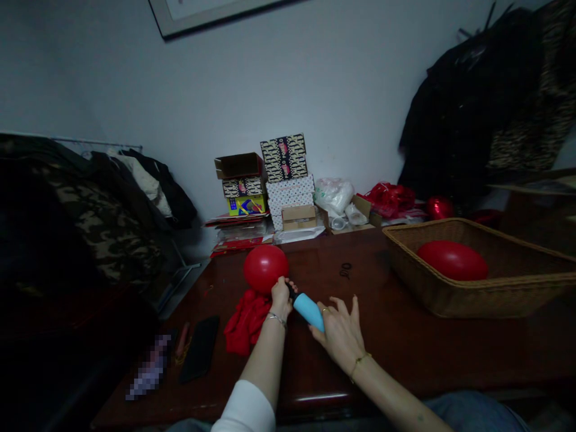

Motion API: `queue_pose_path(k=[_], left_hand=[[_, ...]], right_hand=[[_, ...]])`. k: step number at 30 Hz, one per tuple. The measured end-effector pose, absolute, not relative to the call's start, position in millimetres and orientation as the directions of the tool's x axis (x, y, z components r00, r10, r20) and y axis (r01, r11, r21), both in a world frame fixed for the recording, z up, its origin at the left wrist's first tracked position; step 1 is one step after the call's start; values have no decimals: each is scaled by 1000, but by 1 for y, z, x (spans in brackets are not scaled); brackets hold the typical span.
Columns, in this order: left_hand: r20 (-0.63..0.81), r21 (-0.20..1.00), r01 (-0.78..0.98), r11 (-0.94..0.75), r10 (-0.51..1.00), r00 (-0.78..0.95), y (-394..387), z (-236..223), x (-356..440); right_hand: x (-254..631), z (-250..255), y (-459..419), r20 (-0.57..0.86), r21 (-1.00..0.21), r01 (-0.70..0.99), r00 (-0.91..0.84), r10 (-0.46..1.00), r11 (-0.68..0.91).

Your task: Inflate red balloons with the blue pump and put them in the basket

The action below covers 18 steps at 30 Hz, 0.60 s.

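A round red balloon [265,269] is partly inflated and sits at the black nozzle end of a light blue hand pump [309,311]. My left hand [281,295] is closed around the balloon's neck where it meets the nozzle; the exact join is hidden by the fingers. At the pump's near end, my right hand [342,331] grips it between thumb and forefinger, the other fingers stretched out. A crumpled heap of red cloth-like material [247,321] lies on the table beneath the balloon, left of my left forearm.
On the right of the dark wooden table [450,354] stands a wicker basket [468,300] holding another red balloon [452,260]. A black phone-like slab [200,349] lies at left. Stacked boxes [290,198] and plastic bags [334,193] line the wall. Small black loops [345,270] lie mid-table.
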<state>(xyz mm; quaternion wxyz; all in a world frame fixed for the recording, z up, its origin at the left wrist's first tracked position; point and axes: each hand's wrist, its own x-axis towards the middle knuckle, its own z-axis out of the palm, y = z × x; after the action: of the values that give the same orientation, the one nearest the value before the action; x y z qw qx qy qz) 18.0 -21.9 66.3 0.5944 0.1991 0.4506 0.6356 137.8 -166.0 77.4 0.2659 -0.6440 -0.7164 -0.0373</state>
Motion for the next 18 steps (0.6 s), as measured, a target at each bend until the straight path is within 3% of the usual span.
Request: queue_pose_path(k=[18], left_hand=[[-259,811,-580,71,933,-249,-12,72,0]], right_hand=[[177,62,-213,453,-305,925,-66,889,225]])
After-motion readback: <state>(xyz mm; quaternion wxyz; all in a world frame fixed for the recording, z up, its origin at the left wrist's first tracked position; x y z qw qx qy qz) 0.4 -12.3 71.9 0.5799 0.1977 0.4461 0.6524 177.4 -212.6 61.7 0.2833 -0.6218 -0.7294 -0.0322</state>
